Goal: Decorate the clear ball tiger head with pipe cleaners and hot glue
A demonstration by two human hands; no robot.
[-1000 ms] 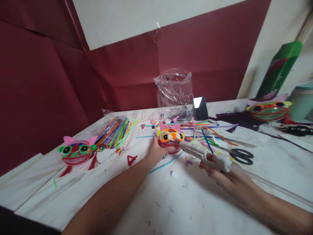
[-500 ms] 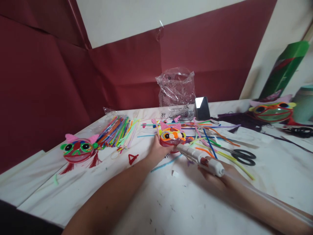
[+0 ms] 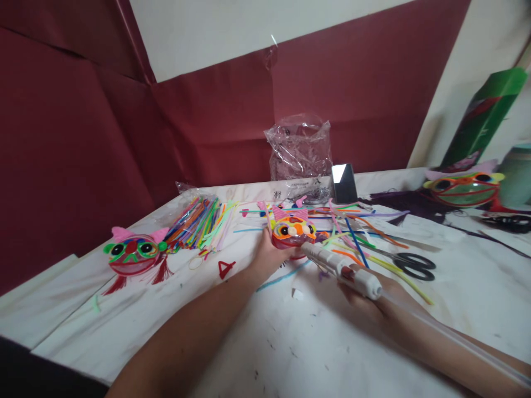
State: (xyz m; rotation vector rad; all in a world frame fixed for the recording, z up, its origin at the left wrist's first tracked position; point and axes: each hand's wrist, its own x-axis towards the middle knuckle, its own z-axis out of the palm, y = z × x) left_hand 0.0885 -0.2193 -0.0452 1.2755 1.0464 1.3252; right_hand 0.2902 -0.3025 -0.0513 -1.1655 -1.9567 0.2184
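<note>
My left hand point(image 3: 269, 251) is closed on the left edge of a small mask-like craft point(image 3: 293, 235) with pink ears, an orange nose and black eyes, just above the table. In my right hand point(image 3: 365, 296) is a white glue gun point(image 3: 338, 269), its clear stick trailing back over the forearm. The gun's tip points at the lower edge of the craft; whether they touch cannot be told. A similar craft point(image 3: 133, 255) with red tassels lies at the left. Right of my hands are loose colored pipe cleaners point(image 3: 357, 242) and black-handled scissors point(image 3: 415, 265).
A bundle of pipe cleaners point(image 3: 201, 224) lies left of center, near a red triangle point(image 3: 225, 270). At the back stand a clear plastic bag point(image 3: 299, 149) and a phone point(image 3: 344, 184). Another mask craft point(image 3: 467, 189) and a pale green container point(image 3: 516, 177) are at the right.
</note>
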